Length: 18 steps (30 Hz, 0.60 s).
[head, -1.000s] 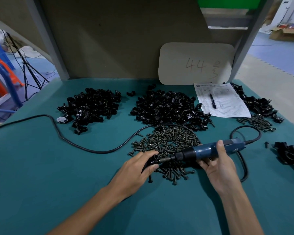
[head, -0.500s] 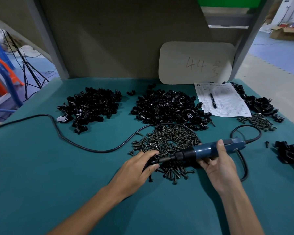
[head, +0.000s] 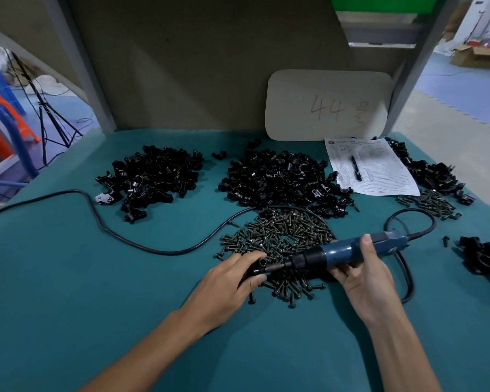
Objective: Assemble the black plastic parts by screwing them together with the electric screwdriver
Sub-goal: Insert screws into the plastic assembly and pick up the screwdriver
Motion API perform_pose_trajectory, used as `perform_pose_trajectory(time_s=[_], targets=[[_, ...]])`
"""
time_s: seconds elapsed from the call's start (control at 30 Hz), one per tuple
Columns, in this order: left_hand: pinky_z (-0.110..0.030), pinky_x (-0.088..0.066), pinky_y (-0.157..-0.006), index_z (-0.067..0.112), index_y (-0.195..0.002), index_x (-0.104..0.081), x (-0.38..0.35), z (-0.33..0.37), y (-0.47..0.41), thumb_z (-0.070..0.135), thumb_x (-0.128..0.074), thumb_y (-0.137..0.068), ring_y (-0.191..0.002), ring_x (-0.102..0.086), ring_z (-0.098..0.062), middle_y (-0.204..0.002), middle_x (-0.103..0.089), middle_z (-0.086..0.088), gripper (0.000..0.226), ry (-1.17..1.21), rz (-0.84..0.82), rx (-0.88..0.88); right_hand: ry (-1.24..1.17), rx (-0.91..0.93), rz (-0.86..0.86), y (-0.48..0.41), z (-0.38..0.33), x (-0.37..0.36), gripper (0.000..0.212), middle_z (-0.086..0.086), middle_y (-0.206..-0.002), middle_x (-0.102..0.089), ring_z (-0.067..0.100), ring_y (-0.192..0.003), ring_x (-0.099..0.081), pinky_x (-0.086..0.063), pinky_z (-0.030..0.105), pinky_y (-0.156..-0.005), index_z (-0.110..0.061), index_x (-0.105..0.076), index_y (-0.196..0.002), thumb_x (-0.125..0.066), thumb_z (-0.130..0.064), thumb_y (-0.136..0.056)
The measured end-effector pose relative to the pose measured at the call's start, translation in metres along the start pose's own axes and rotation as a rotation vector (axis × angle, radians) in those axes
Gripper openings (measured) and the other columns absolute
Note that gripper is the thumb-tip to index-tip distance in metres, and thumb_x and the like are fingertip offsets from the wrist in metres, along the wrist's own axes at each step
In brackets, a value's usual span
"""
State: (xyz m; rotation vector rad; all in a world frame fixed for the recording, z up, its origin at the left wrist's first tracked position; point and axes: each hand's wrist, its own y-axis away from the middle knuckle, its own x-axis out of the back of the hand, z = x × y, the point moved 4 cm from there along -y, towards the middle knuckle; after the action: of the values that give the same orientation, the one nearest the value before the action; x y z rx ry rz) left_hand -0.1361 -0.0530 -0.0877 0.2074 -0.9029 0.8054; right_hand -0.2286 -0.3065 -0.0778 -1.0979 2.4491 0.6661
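While a black plastic part (head: 255, 269) is gripped by the curled fingers of the left hand (head: 232, 281) at the near edge of the screw pile (head: 277, 236), the electric screwdriver (head: 351, 251) is clasped nearly level in the right hand (head: 364, 275), its bit set against the part.

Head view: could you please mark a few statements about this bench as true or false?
1. The right hand grips the screwdriver. True.
2. The left hand is empty. False: it holds a black part.
3. A pen lies on the paper. True.
4. The big screw pile lies on the paper. False: it lies on the table, in front of the hands.
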Motion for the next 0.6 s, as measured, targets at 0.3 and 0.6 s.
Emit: perform_pose_trajectory(time_s=[0.3,0.6], targets=[[-0.023,-0.045,-0.085,0.041,-0.141,-0.039,-0.0033,-0.0055,-0.0022,0.076,-0.021,-0.097,-0.104,-0.049,0.004,-0.116,-0.053,0.025,0.059,-0.004,0.018,0.04,-0.028,0.004,-0.023,0.0036,-0.0007,-0.0053,0.048,0.013,-0.111,-0.072,0.03,-0.115,-0.069,-0.063,0.033,-0.076,-0.008,-0.053,-0.125,-0.057,-0.044,-0.095],[-0.016,-0.038,-0.076,0.046,-0.134,-0.038,-0.0035,-0.0057,-0.0018,0.076,-0.025,-0.097,-0.103,-0.048,0.012,-0.105,-0.048,0.034,0.048,0.01,0.004,0.057,-0.068,0.034,-0.006,0.0063,-0.003,-0.0074,0.068,0.023,-0.132,-0.065,0.032,-0.119,-0.067,-0.063,0.039,-0.085,-0.003,-0.044,-0.144,-0.053,-0.049,-0.093]])
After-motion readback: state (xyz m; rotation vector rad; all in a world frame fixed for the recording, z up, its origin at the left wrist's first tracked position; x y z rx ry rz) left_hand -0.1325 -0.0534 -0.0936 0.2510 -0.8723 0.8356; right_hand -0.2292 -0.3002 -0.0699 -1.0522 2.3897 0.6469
